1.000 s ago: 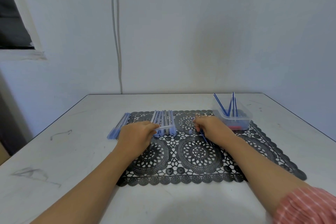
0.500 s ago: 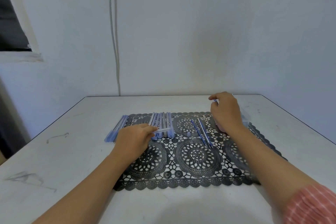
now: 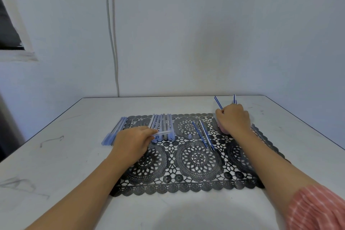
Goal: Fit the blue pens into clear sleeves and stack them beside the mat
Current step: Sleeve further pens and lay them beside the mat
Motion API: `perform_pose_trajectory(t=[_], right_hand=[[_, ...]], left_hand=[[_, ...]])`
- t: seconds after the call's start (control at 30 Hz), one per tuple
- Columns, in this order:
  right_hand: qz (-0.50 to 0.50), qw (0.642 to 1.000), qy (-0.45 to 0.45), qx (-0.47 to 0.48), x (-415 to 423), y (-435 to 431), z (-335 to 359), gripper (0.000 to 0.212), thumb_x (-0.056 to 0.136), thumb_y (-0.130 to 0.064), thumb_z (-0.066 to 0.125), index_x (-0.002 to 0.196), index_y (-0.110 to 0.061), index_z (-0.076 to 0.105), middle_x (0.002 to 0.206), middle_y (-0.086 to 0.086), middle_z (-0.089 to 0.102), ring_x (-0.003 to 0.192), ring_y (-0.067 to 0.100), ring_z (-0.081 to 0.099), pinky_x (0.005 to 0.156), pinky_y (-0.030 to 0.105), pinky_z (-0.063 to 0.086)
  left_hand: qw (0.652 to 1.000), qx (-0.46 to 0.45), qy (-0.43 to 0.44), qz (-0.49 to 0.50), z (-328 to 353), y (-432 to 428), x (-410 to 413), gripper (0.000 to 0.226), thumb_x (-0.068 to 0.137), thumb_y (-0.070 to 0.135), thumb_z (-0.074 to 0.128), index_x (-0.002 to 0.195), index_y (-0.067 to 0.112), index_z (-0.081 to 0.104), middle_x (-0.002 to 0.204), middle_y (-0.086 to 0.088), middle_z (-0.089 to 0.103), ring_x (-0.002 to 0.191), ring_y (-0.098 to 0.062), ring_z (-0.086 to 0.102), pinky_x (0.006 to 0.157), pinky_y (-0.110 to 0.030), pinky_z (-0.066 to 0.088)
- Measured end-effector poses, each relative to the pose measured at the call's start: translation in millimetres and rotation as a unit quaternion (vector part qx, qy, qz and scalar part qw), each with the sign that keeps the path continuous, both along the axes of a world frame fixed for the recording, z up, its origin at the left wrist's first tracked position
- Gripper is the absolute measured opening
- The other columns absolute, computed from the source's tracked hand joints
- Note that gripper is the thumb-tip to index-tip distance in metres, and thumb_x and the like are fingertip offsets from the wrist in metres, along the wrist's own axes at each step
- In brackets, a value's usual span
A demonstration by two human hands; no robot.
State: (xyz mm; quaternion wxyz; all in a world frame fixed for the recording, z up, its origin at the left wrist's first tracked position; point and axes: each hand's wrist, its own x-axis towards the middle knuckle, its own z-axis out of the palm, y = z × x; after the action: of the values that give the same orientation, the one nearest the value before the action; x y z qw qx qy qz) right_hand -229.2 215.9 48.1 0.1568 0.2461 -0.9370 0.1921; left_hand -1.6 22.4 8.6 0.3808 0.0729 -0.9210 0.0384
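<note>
Left hand (image 3: 132, 142), the nearer one, rests on the black mat (image 3: 196, 160) and pinches one clear sleeve (image 3: 163, 133) between thumb and fingers. The sleeve points to the right, and I see no pen inside it.

By my judgement the task is somewhere in the middle. On the white table (image 3: 56, 155), just beside the left edge of the mat, a small stack of sleeved pens (image 3: 114, 133) already lies, so this part is done. What is left: two loose blue pens (image 3: 202, 136) lie bare on the mat, near its centre. A row of sleeves (image 3: 162, 124) waits side by side on the far left part of the mat, touching each other. Whether all of them are empty I cannot tell.

Farther away, at the far right corner of the mat, the right hand (image 3: 234, 120) is curled, knuckles up. Its thumb and forefinger seem to grasp a standing blue pen (image 3: 218, 102). Some more pens (image 3: 234, 98) stick up behind it, so more fitting is left.
</note>
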Motion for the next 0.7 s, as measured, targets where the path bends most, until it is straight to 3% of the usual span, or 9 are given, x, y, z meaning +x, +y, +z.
perform_pose_trajectory(t=[0.17,0.37,0.5,0.63,0.7], right_hand=[[0.002,0.999,0.001,0.044,1.9,0.0,-1.8,0.041,0.092,-0.034,0.033,0.062,-0.01,0.048,0.066,0.001,0.039,0.094,0.026,0.046,0.081,0.038,0.032],[-0.01,0.995,0.009,0.104,2.8,-0.8,-1.9,0.034,0.094,-0.038,0.033,0.08,-0.012,0.051,0.096,0.006,0.06,0.102,0.024,0.049,0.088,0.037,0.032],[-0.022,0.993,0.009,0.113,3.6,-1.1,-1.4,0.037,0.095,-0.04,0.036,0.09,-0.011,0.059,0.098,0.005,0.06,0.103,0.024,0.051,0.09,0.037,0.031],[-0.019,0.999,0.01,0.039,6.5,-0.4,-1.1,0.038,0.092,-0.035,0.04,0.066,-0.01,0.05,0.076,0.003,0.051,0.086,0.027,0.055,0.08,0.036,0.033],[0.0,0.999,0.01,-0.054,6.0,-1.0,-0.3,0.036,0.091,-0.031,0.042,0.071,-0.006,0.057,0.081,0.009,0.055,0.082,0.032,0.056,0.077,0.036,0.036]], left_hand=[[1.0,-0.004,0.003,0.0,0.7,1.1,-0.2,0.024,0.067,0.014,0.084,0.088,0.022,0.076,0.074,0.01,0.072,0.055,-0.012,0.065,0.037,-0.022,0.044],[1.0,0.0,0.001,-0.001,1.4,2.0,0.5,0.024,0.068,0.014,0.084,0.089,0.023,0.076,0.075,0.01,0.072,0.055,-0.011,0.065,0.037,-0.021,0.044],[1.0,0.0,-0.001,-0.004,1.6,2.3,1.0,0.024,0.068,0.014,0.084,0.089,0.022,0.076,0.074,0.01,0.071,0.054,-0.011,0.064,0.038,-0.02,0.044],[1.0,-0.004,0.001,-0.003,3.1,3.2,0.9,0.024,0.067,0.015,0.084,0.088,0.023,0.076,0.073,0.011,0.071,0.053,-0.009,0.064,0.038,-0.018,0.04],[1.0,-0.005,0.003,-0.003,3.1,3.5,0.9,0.024,0.066,0.015,0.085,0.088,0.023,0.076,0.073,0.012,0.071,0.054,-0.009,0.064,0.037,-0.017,0.039]])
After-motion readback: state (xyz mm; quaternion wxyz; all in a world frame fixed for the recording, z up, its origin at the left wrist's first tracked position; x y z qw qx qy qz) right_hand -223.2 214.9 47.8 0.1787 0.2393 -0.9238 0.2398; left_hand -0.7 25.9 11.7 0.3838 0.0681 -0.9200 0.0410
